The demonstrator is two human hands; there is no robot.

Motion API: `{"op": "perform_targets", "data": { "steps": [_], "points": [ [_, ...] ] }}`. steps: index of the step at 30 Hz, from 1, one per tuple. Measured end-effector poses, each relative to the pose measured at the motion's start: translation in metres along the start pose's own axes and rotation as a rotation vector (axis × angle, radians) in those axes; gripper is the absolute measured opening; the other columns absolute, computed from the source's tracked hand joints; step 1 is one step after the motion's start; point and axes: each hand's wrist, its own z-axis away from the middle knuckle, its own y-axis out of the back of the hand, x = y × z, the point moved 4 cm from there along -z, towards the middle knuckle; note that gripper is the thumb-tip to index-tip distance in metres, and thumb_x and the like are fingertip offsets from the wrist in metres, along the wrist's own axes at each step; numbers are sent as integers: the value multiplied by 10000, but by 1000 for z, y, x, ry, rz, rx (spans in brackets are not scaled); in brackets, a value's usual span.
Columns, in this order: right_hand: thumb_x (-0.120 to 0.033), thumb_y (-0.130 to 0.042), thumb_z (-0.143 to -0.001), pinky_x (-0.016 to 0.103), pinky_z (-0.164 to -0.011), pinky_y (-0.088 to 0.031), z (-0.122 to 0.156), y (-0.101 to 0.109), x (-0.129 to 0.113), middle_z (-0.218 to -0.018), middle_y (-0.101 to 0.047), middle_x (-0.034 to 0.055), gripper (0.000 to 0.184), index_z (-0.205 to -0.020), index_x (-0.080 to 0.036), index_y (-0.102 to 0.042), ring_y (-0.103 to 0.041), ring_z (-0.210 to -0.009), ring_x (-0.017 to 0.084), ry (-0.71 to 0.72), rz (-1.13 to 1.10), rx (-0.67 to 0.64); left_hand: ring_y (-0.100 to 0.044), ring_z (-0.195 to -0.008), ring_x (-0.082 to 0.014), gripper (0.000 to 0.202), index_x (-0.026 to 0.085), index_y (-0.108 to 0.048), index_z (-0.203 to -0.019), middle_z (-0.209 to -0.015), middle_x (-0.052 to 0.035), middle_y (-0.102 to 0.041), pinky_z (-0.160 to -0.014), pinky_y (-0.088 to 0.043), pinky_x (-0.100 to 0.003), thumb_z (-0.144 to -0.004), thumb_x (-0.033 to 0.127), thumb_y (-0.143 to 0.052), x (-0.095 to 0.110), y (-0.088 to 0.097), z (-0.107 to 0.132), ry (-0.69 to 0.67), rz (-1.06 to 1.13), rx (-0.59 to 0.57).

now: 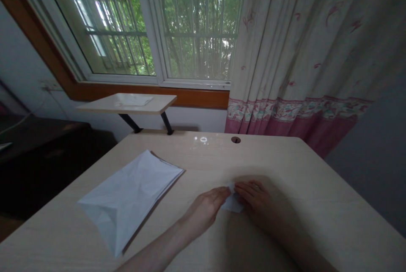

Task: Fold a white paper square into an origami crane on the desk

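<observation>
A small piece of folded white paper [233, 205] lies on the desk between my two hands, partly covered by them. My left hand [207, 204] has its fingers pressed together on the paper's left side. From the right, my right hand [255, 200] bears on the upper right part of the same paper, its fingers closed and bent toward the left fingertips. The fingertips of both hands nearly meet at the paper's top. Exactly how the fingers pinch it is hidden.
A stack of creased white paper sheets [130, 198] lies left of my hands on the pale desk [203, 157]. At the back left stands a raised shelf [158, 102] holding a white paper [133, 100]. A cable hole [236, 140] sits near the back edge, before a curtain [285, 52].
</observation>
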Motion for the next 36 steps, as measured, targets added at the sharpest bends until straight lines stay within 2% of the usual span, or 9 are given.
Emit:
{"op": "perform_targets", "data": {
  "steps": [4,8,14,18,22,28,32,36],
  "points": [
    [-37,-380,-826,374,-988,-460,4,-5,1,-1287,-586,61,502,-1244,-212,-594,-551,-1176,197,0,-12,-15,-489,-1255,-197,586,111,-495,-1287,-1356,-130,-523,-1027,-442,-337,-742,-85,-404,5,-8,2,-11,-177,-78],
    [-26,-373,-804,360,-981,-469,7,-8,2,-1315,-554,75,537,-1272,-201,-569,-528,-1199,186,3,-24,-26,-475,-1266,-234,531,72,-492,-1283,-1365,-165,-503,-1011,-459,-353,-763,-30,-447,14,-11,1,28,-253,-72],
    [-7,-355,-779,390,-1016,-433,9,-13,0,-1350,-510,88,589,-1323,-169,-514,-494,-1232,195,2,-22,-67,-465,-1275,-228,459,99,-454,-1327,-1368,-148,-503,-1016,-457,-363,-869,71,-442,21,-14,0,61,-282,3],
    [-62,-364,-844,401,-1047,-395,7,-10,-4,-1399,-448,80,547,-1372,-180,-450,-431,-1281,197,-36,-56,-68,-443,-1292,-234,445,88,-442,-1346,-1389,-150,-476,-1032,-444,-363,-904,129,-457,18,-16,0,97,-287,9],
    [-120,-374,-889,414,-1057,-374,5,-10,-7,-1420,-410,108,502,-1389,-143,-415,-395,-1304,209,-50,-53,-138,-430,-1301,-239,460,107,-422,-1370,-1409,-137,-453,-1054,-420,-406,-912,143,-453,14,-17,0,126,-279,30],
    [-103,-349,-890,433,-1081,-338,8,-19,-7,-1458,-341,115,534,-1424,-129,-344,-334,-1338,213,-44,15,-160,-396,-1321,-255,483,70,-395,-1383,-1429,-171,-407,-1071,-393,-417,-920,184,-473,13,-18,0,142,-308,-36],
    [-70,-334,-877,469,-1094,-306,9,-20,-9,-1479,-308,86,594,-1457,-181,-267,-284,-1361,208,-28,55,-141,-341,-1349,-267,507,61,-364,-1399,-1455,-184,-354,-1083,-370,-426,-930,217,-476,12,-22,2,132,-323,-52],
    [-109,-337,-901,512,-1100,-266,6,-18,-11,-1482,-305,65,581,-1465,-218,-246,-262,-1369,213,-50,65,-168,-289,-1373,-266,508,76,-327,-1422,-1473,-179,-323,-1102,-323,-468,-956,247,-432,9,-26,3,125,-328,-43]
  ]
}}
